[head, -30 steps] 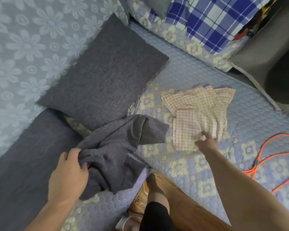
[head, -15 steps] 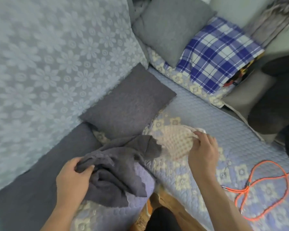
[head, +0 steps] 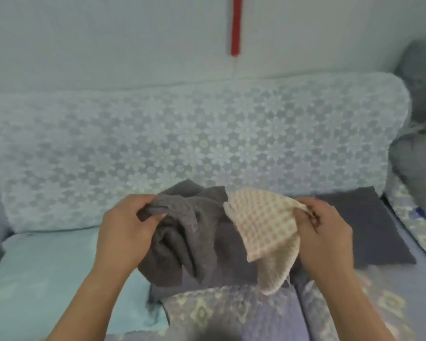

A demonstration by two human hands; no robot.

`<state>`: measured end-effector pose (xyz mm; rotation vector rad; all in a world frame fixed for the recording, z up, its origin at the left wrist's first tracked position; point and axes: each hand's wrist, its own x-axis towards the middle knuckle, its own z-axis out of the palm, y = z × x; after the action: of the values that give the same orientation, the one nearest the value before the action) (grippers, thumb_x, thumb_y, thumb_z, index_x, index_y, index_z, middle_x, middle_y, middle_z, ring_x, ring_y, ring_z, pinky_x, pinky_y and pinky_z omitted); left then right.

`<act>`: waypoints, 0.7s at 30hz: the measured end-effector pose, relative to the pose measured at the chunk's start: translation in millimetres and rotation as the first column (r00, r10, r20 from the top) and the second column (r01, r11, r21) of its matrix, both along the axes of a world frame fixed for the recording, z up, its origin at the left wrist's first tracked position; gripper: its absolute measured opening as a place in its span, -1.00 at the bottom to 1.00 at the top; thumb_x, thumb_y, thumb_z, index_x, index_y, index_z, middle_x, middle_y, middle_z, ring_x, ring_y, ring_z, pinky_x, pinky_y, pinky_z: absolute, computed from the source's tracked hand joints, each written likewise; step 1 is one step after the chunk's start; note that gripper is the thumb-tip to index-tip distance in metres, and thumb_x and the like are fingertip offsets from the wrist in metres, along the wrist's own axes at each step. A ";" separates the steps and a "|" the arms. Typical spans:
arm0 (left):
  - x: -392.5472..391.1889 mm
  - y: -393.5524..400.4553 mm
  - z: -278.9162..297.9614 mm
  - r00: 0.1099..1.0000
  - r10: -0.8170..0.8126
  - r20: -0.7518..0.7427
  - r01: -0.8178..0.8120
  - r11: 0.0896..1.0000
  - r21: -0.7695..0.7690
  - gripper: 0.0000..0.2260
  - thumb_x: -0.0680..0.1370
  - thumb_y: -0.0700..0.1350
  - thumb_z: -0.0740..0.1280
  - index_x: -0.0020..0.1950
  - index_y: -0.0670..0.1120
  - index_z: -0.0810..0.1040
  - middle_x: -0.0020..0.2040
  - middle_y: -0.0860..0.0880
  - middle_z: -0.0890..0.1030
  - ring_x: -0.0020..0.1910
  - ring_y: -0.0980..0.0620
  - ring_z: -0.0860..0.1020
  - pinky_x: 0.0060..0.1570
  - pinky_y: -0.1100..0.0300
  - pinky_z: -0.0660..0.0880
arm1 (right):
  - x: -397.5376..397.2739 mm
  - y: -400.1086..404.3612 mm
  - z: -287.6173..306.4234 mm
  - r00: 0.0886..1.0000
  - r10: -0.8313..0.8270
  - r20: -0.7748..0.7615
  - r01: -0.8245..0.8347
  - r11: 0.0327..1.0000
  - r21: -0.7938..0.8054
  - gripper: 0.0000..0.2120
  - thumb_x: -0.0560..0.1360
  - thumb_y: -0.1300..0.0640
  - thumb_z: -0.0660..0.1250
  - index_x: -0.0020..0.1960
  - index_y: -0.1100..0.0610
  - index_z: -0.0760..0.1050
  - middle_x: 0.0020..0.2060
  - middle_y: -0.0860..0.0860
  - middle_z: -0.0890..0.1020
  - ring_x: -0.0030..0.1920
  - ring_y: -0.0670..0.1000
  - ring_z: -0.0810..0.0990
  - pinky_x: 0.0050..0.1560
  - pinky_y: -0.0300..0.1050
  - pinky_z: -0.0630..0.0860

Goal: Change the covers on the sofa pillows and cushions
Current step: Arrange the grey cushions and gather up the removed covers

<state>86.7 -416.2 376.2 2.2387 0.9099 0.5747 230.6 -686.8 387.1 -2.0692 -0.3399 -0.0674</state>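
Wall [head: 108, 33] fills the top of the view, pale, with a red strip [head: 236, 25] hanging straight down it.

Sofa back [head: 207, 143] spans nearly the full width below the wall, draped in white lace with a daisy pattern; its right end curves down.

Seat — left part is covered in a pale blue sheet [head: 47, 271]; the near and right parts carry a quilted lilac pad [head: 231, 313] with cream flower squares.

Grey pillows [head: 418, 153] are stacked at the far right edge, beside the end of the sofa back, blurred.

Dark grey cushion [head: 369, 225] lies flat on the seat at the right, behind the right hand.

Grey cover [head: 194, 237] — bunched and rumpled, centre of the view, raised in front of the sofa back, its lower folds hanging toward the seat. The left hand [head: 123, 232] grasps its upper left edge, fingers curled round a fold.

Checked cover [head: 263, 227], cream with small orange-pink checks, hangs just right of the grey cover and overlaps it. The right hand [head: 325, 235] pinches its upper right corner between thumb and fingers; the loose end droops toward the quilted pad.
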 end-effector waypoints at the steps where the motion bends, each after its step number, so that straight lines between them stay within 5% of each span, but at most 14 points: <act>1: -14.9 5.4 3.0 0.997 0.069 0.023 -0.069 0.998 0.001 -0.73 0.49 -0.14 0.52 0.18 0.02 0.67 0.03 0.17 0.60 0.02 0.13 0.54 0.11 0.20 0.42 | 0.0 17.9 1.7 0.997 0.078 -0.004 -0.078 0.997 0.017 -0.70 0.60 0.20 0.29 -0.04 -0.25 0.49 -0.06 -0.28 0.55 -0.05 -0.26 0.51 -0.01 -0.22 0.44; 3: -44.2 12.2 6.8 0.981 0.189 0.038 -0.190 0.982 0.006 -0.74 0.51 -0.12 0.50 0.18 0.08 0.66 0.02 0.19 0.61 -0.03 0.15 0.55 0.06 0.20 0.44 | -0.8 54.1 1.9 0.975 0.223 -0.006 -0.223 0.975 0.016 -0.76 0.61 0.19 0.28 0.04 -0.17 0.52 -0.01 -0.19 0.56 -0.03 -0.27 0.51 -0.03 -0.38 0.37; 9: -133.8 37.2 18.4 0.845 0.518 0.131 -0.494 0.851 -0.176 -0.83 0.52 -0.07 0.49 0.09 0.13 0.68 -0.03 0.16 0.69 -0.08 0.15 0.64 0.02 0.13 0.56 | -39.7 154.3 5.6 0.868 0.496 -0.007 -0.496 0.868 0.037 -0.79 0.61 0.24 0.29 0.18 0.06 0.60 0.03 -0.11 0.56 0.10 -0.07 0.51 0.14 -0.18 0.37; 15: -211.4 70.1 8.2 0.655 0.716 0.241 -0.628 0.693 -0.354 -0.78 0.53 -0.17 0.47 -0.13 0.19 0.63 -0.21 0.22 0.68 -0.14 0.22 0.64 -0.09 0.14 0.57 | -119.7 241.8 7.9 0.675 0.718 0.168 -0.724 0.689 -0.035 -0.77 0.57 0.29 0.31 0.14 0.07 0.62 -0.04 -0.19 0.55 0.08 -0.07 0.54 0.17 -0.20 0.42; 21: -308.3 132.4 -20.2 0.689 0.712 0.139 -0.677 0.700 -0.229 -0.85 0.56 -0.08 0.43 0.05 0.17 0.64 -0.06 0.19 0.67 -0.02 0.16 0.61 0.05 0.04 0.57 | -234.2 343.1 -13.9 0.481 0.827 0.291 -0.803 0.549 -0.233 -0.78 0.57 0.29 0.25 0.08 0.07 0.60 0.13 -0.07 0.44 0.19 -0.07 0.35 0.19 -0.50 0.21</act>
<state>-221.6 -283.8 356.0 1.5771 1.6386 1.0215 -3.6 -343.8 373.2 -1.7292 -1.5768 0.1443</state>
